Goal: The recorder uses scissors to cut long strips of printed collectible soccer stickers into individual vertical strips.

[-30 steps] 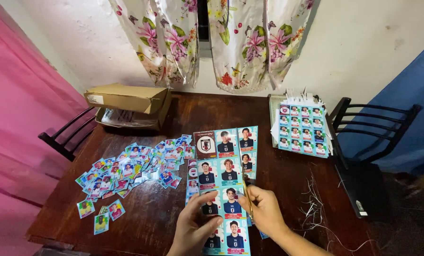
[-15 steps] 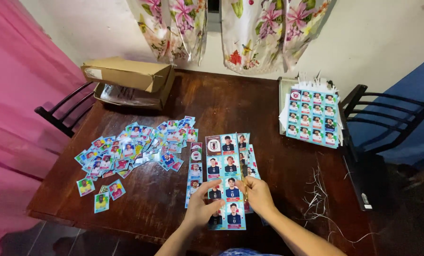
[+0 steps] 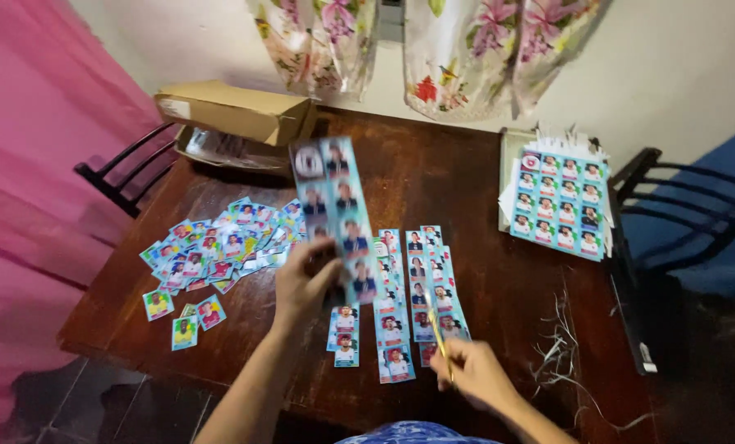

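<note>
Down at the lower edge, the right hand (image 3: 476,374) is curled shut, pinching a thin yellowish strip (image 3: 438,339) that slants up over the table (image 3: 466,177). Just left of it, the left hand (image 3: 306,284) grips the bottom of a tall sticker sheet (image 3: 337,215), lifting it upright and a little blurred, portraits facing the camera.

Under both hands, rows of cut sticker strips (image 3: 404,300) lie flat in the centre of the frame, side by side on the dark wood. To the left, a loose sticker pile (image 3: 219,245) spreads toward the table edge, with a few singles (image 3: 182,316) apart at lower left. Pale trimmings (image 3: 560,345) litter the lower right.

Farther back, at right, a stack of uncut sheets (image 3: 560,205) rests near a black chair (image 3: 679,218). At upper left, a cardboard box (image 3: 236,111) sits over a tray, another chair (image 3: 125,168) beside it. Floral curtains (image 3: 466,49) hang along the top, pink fabric (image 3: 39,164) on the left.
</note>
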